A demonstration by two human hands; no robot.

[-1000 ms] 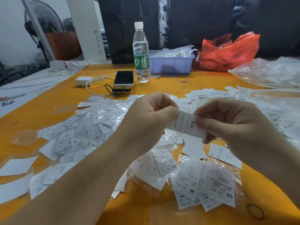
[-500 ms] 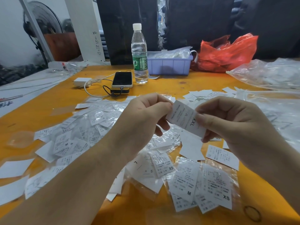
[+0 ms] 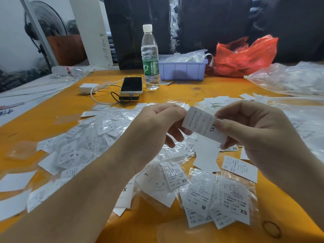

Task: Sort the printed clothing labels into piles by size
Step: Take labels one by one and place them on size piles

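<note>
Both hands hold one white label printed XXL [image 3: 204,124] above the orange table [image 3: 175,95]. My left hand [image 3: 157,127] pinches its upper left corner. My right hand [image 3: 254,130] pinches its right end, thumb beside the XXL print. Below lie many loose labels and small clear bags of labels: a big heap [image 3: 91,137] at the left, a bagged M label [image 3: 199,195] and a bagged XS label [image 3: 233,200] near the front, another XS label [image 3: 175,176] between them and my left arm.
At the back stand a water bottle [image 3: 150,58], a phone [image 3: 131,85] on a power bank with a white charger [image 3: 88,88], a lilac bin [image 3: 182,68], a red plastic bag [image 3: 245,55] and clear bags [image 3: 287,79] at the right.
The XXL label has been raised and tilted, its left end turned upward. Both hands rose slightly with it.
</note>
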